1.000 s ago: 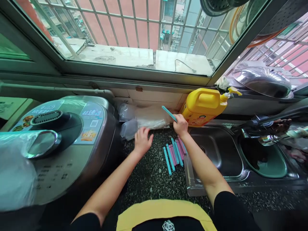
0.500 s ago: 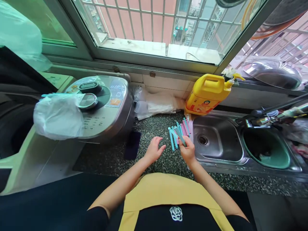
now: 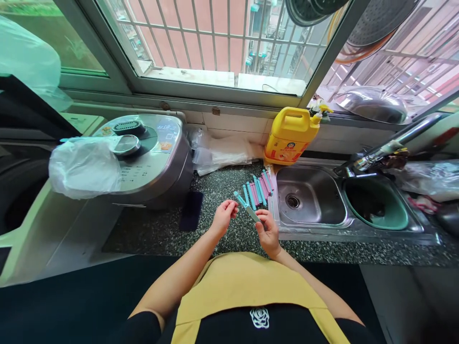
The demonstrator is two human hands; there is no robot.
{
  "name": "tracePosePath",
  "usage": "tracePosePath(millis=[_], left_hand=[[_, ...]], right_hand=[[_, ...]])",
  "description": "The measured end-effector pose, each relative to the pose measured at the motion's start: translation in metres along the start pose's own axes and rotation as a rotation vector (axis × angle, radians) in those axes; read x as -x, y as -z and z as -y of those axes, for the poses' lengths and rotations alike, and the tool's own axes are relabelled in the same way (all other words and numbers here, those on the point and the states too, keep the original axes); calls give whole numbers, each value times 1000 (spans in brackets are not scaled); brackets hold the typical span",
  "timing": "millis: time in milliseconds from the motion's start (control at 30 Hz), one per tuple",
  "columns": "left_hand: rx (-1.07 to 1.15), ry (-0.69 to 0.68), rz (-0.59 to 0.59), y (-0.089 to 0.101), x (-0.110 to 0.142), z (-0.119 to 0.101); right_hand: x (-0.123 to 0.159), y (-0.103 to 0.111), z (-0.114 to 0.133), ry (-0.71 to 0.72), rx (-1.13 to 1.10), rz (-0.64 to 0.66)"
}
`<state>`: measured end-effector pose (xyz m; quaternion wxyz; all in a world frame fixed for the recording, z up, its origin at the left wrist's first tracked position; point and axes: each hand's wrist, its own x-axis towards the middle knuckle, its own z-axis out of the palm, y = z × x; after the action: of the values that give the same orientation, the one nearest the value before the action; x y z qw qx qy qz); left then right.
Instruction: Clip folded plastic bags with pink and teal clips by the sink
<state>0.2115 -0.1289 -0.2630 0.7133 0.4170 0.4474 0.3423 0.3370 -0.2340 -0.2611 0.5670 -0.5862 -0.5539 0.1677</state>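
My right hand [image 3: 268, 233] is closed around a grey-green bag sealing clip [image 3: 253, 214], thumb and fingers pinching its near end. Light blue strips show at the clip's far end, pointing up and left; I cannot tell whether they are part of it. Just left of that far end is my left hand [image 3: 223, 217], its fingers curled in against the thumb, with nothing seen between them. Behind the hands, on the speckled counter [image 3: 222, 243], lies a slanting row of several blue and pink sealing clips [image 3: 258, 190] beside the sink.
To the right are a steel sink [image 3: 311, 196] and a green basin [image 3: 387, 220]. A yellow jug [image 3: 290, 136] stands behind the clips. Plastic bags [image 3: 227, 153] lie by the wall. At left sit a dark flat slab [image 3: 191, 211] and a rice cooker [image 3: 154, 162].
My right hand has drawn the grey-green clip left and nearer to me, off the row. My left hand has gone from spread to curled. The view has shifted right.
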Motion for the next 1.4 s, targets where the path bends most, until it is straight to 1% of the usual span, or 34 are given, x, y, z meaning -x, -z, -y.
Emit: tracePosePath(millis=[100,233,300,400,467,567,700,767,900,1000,1100,1233,1300,1400], left_hand=[[24,-45,-20,-4,2,0],[21,-163,54,-9,10,-5],[-45,-242,102,-11,16,-9],[-176,-333,147,-11,24,-14],[-236,-350,137,-12,27,-16],[-273,-336,114,-11,29,-18],[-413,-330,161,-9,32,-23],[-500,-335,155,-7,34,-25],[-600,-409,101,-2,38,-27],[-658,-458,116,2,37,-27],[-658,-428,134,5,31,-24],[-635,-350,118,8,21,-18],[-622,-309,115,11,15,-11],[-609,-236,96,16,3,5]], right_hand=[[3,5,3,38,7,13],[7,12,4,63,10,50],[9,14,3,60,17,63],[13,15,2,12,41,80],[15,16,-1,-9,48,91],[19,14,-4,-16,34,98],[23,13,-8,-70,2,110],[25,12,-9,-88,8,123],[25,12,-9,-84,33,141],[24,10,-10,-95,38,199],[23,4,-13,-145,37,245],[22,-3,-21,-182,72,252],[21,-5,-25,-180,143,273],[19,-9,-32,-165,356,375]])
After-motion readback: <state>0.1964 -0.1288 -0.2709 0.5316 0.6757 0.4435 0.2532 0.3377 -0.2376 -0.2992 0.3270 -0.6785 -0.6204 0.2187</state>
